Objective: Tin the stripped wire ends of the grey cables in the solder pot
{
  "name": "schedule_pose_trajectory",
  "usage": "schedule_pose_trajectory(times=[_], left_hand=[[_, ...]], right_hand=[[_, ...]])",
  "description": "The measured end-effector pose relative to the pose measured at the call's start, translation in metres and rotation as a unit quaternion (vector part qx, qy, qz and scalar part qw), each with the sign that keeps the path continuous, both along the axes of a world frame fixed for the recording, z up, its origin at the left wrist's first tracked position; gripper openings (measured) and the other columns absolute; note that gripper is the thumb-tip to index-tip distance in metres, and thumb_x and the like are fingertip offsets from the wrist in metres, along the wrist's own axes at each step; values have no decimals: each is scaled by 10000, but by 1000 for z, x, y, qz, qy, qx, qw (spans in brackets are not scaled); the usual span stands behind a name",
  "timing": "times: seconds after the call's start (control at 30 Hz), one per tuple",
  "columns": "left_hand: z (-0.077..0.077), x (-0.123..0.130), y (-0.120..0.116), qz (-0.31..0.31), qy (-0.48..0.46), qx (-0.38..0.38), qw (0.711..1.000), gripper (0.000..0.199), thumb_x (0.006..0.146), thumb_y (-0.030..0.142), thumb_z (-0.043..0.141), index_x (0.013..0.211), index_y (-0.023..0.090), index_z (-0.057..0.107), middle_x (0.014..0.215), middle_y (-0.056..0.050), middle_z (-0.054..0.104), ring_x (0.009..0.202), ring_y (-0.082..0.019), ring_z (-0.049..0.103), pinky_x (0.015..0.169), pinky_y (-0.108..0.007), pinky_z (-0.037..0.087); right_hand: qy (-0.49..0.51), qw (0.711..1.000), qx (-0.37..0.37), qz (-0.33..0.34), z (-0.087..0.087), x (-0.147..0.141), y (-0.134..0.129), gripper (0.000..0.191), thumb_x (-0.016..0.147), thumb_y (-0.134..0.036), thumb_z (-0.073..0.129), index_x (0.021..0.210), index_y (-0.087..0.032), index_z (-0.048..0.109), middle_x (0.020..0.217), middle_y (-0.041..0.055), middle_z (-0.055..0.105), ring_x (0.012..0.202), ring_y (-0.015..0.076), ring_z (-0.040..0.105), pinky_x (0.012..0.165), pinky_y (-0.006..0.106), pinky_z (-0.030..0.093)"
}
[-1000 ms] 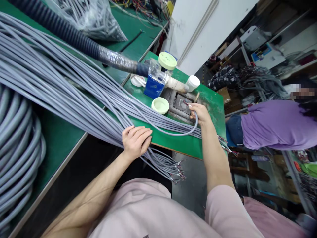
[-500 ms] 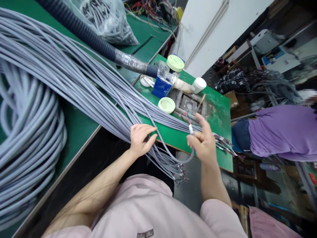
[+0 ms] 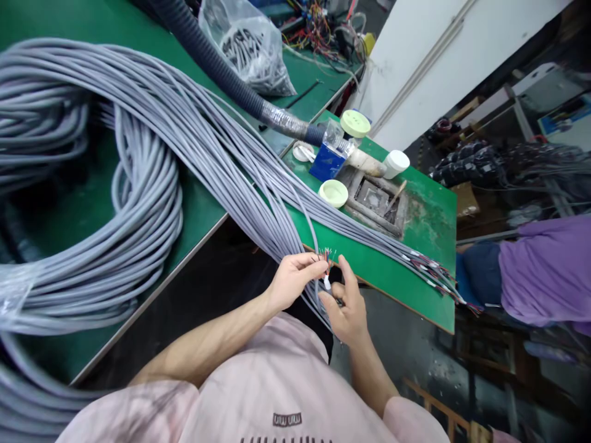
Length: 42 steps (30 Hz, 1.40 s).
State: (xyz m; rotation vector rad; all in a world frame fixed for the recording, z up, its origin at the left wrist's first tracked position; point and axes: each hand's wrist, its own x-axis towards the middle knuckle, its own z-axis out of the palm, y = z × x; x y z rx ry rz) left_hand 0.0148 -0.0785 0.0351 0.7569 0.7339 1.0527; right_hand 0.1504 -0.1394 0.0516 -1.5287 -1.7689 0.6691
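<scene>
Pinching the coloured wires (image 3: 327,263) now, with thumb and fingertips of the left hand (image 3: 298,280) pressed together, out by the near edge of the green bench (image 3: 369,264). Keeping close with the right hand (image 3: 347,307), half curled with forefinger raised, right beside the white band (image 3: 327,283) just below the wires; impossible to tell whether gripping anything. Sweeping across the bench in a long run of grey cables (image 3: 249,166), out to frayed ends (image 3: 438,277) at right. Stacked thick at left in a grey coil (image 3: 152,203). Beyond the cables, on to a pale green dish (image 3: 333,194), near a grimy tray (image 3: 376,216) with a stick (image 3: 396,195) leaning in it.
</scene>
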Motion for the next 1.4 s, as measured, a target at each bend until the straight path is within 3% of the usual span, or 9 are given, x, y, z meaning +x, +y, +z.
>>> schedule_pose_trajectory(times=[0.3,0.73,1.4], left_hand=[[0,10,-7,0,3,-46,999,298,670,408,777,652,141,646,624,2,641,571,-88,566,606,-218,477],[0,13,-9,-6,9,-60,998,287,672,412,772,664,147,662,577,17,621,538,-76,546,608,-214,472],[-2,12,-10,-15,-5,-85,996,267,684,410,763,718,149,714,591,-4,653,556,-87,561,620,-217,460]], right_hand=[[39,998,-19,-47,-18,1,-14,654,865,-279,536,1469,-208,297,549,-101,293,464,99,338,490,229,390],[59,996,-21,-62,-18,3,-18,652,846,-316,572,1454,-238,350,605,-43,555,495,134,466,513,266,456],[95,993,-35,-52,-32,6,-21,706,864,-323,570,1489,-206,264,657,-16,593,577,159,562,557,285,483]])
